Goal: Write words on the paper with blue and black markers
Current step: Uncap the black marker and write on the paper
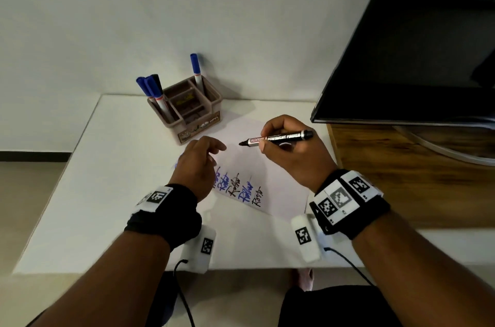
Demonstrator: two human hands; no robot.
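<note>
Head view, read from left to right. The brown desk organiser (187,109) stood at the back of the white table (107,179), with blue-capped markers (150,86) leaning in its left compartment and another (196,68) upright at its far right. Your left hand (197,166) rested at the left edge of the paper (270,174), fingers loosely curled and partly spread, gripping nothing; whether the palm actually pressed the sheet could not be told. Just right of that hand ran five handwritten words (238,188), alternating blue and black. Your right hand (292,149) was closed around the black permanent marker (278,138), held nearly level above the sheet, its uncapped tip (243,143) pointing left and clear of the paper. Risks, as judged from this position: if the left hand was not weighing the sheet down, the paper could slide under the first stroke and skew the line; the left hand lay close to the written words and could smear any ink not yet dry; and the bare tip, carried low, could leave a stray mark on the sheet. A dark monitor (415,45) filled the right.
</note>
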